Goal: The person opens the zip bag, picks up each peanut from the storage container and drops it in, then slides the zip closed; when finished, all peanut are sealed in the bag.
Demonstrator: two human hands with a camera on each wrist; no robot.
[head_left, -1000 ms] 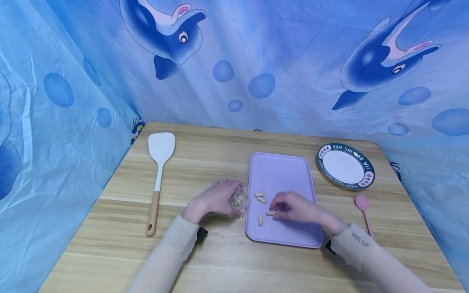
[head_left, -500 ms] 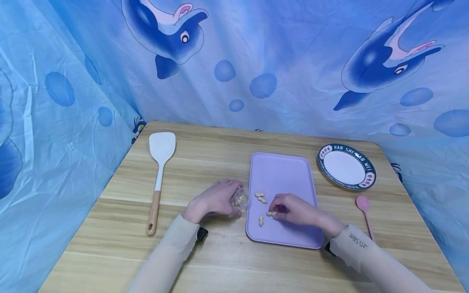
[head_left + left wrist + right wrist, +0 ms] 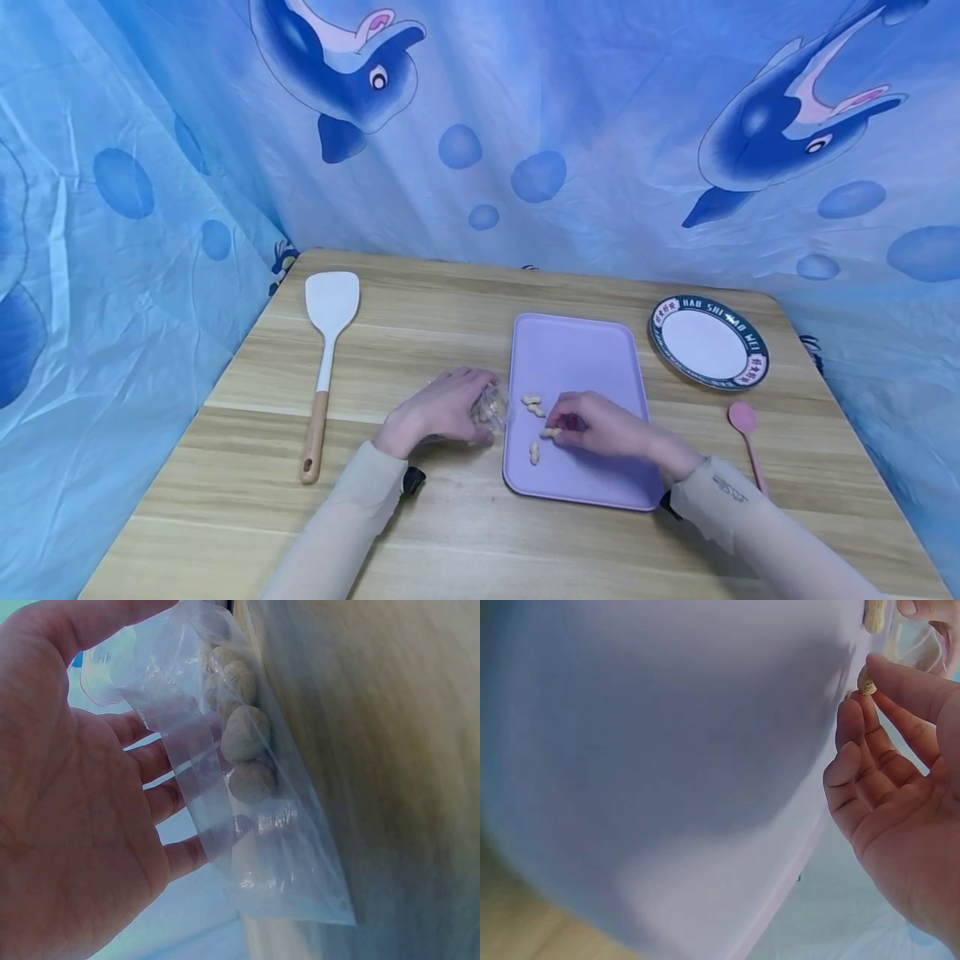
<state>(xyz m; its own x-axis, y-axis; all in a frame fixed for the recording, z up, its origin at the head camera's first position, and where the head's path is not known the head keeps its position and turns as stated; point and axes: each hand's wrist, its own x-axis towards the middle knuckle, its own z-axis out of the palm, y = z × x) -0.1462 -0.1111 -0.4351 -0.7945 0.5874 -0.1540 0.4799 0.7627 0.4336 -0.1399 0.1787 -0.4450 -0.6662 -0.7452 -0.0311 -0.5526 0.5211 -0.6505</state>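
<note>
On the lilac tray (image 3: 573, 354), my right hand (image 3: 603, 427) pinches a peanut (image 3: 549, 432) between thumb and fingertip, low over the surface. The right wrist view shows that pinched peanut (image 3: 867, 681) end-on. Two peanuts lie touching or nearly so by the tray's left side, the upper one (image 3: 531, 400) above the lower (image 3: 536, 411). Another peanut (image 3: 534, 452) lies closer to the front. Just left of the tray, my left hand (image 3: 442, 408) holds a clear plastic bag (image 3: 277, 855), thumb on one side and fingers behind. Several peanuts (image 3: 246, 735) show through the film.
A white spatula (image 3: 330, 304) with a wooden handle lies at the left of the wooden table (image 3: 420, 308). At the right are a green-rimmed plate (image 3: 705, 342) and a pink spoon (image 3: 742, 417). A blue dolphin curtain (image 3: 585, 108) hangs behind and at the sides.
My right hand has shifted slightly left with the pinched peanut, closer to the loose ones. My left hand stays in place on the bag.
</note>
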